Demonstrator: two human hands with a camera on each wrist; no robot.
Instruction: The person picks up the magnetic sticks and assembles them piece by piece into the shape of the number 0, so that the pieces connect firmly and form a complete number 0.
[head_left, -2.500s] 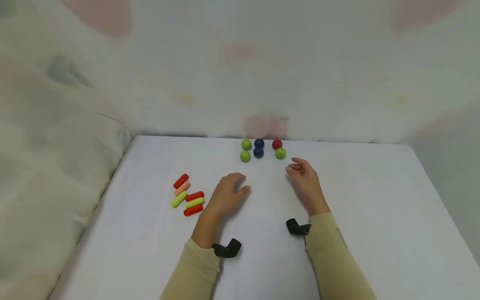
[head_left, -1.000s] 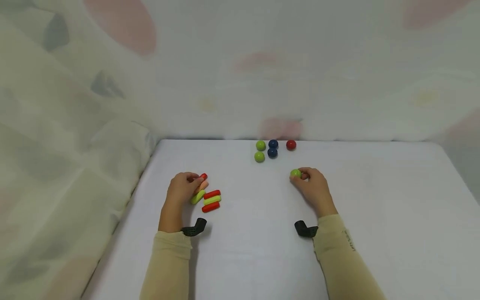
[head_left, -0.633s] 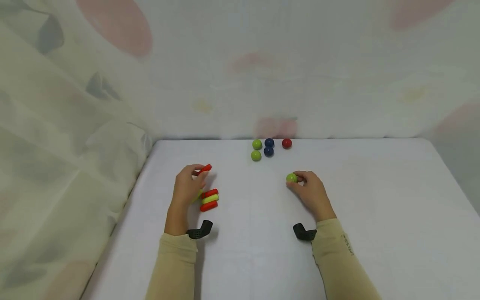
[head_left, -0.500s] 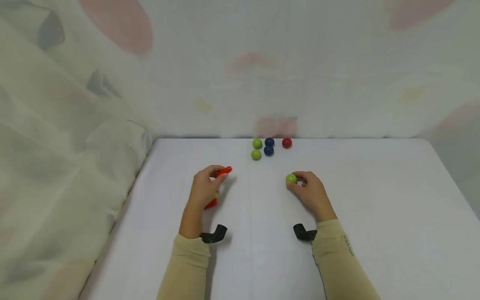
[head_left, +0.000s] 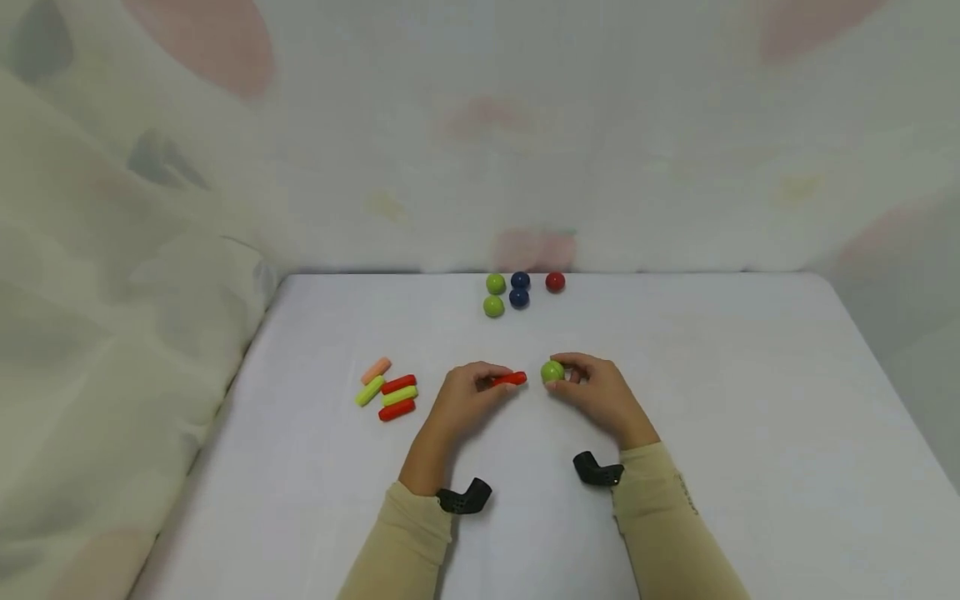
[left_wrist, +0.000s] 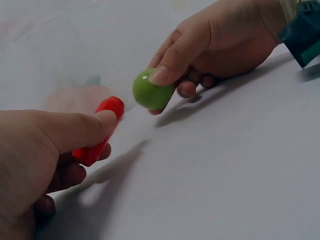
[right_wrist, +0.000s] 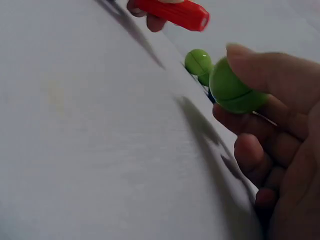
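**Red rod and green ball brought tip to tip at mid-table**

Half a second ago the left hand was off to the left with the red rod raised above the pile; now it has swung in to the centre, and the rod points straight at the green ball pinched in the right hand. The right hand has drifted slightly left to meet it. A small gap remains between rod end and ball. With the left hand gone from over them, the five loose rods lie in plain sight on the white table, well to the left.

From above, the rod looks nearly level with the ball. The left wrist view shows more: thumb and fingers clamp the rod's lower half, its rounded tip free, and the ball is held off the tabletop by fingertips. The right wrist view reveals a seam around the ball and, beyond it, a green ball of the far group. Only the head view takes in that whole group of four balls by the table's back edge.
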